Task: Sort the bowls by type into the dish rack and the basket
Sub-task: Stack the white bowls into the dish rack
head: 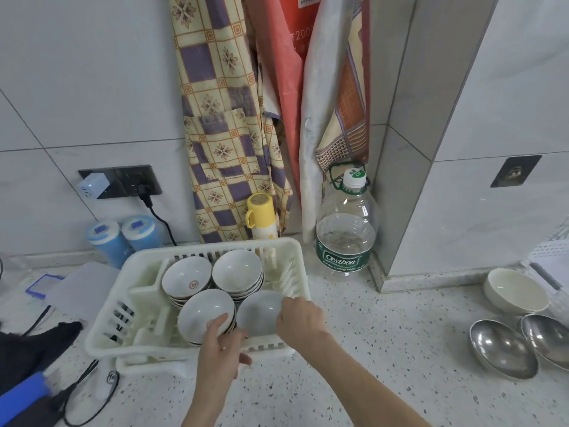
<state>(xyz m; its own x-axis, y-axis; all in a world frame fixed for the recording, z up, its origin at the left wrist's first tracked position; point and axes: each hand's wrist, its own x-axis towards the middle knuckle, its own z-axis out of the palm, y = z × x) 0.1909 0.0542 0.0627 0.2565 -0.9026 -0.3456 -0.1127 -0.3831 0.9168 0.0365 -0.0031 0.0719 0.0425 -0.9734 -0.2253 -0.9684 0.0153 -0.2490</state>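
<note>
A white plastic dish rack (107,318) sits on the speckled counter with several stacks of white ceramic bowls inside. My left hand (220,343) grips the near rim of the front-left stack of bowls (203,312). My right hand (300,322) holds the right edge of a single white bowl (258,312) at the rack's front right; this hand is blurred. Two more stacks (187,277) (237,269) stand behind. Far right on the counter lie two steel bowls (502,352) (548,337) and a cream bowl (514,291).
A large Cestbon water bottle (346,229) stands right of the rack, against a tiled pillar. A yellow flask (261,217) and two blue canisters (123,238) stand behind the rack. Cables and dark items lie at the left; a white basket edge (551,257) shows far right.
</note>
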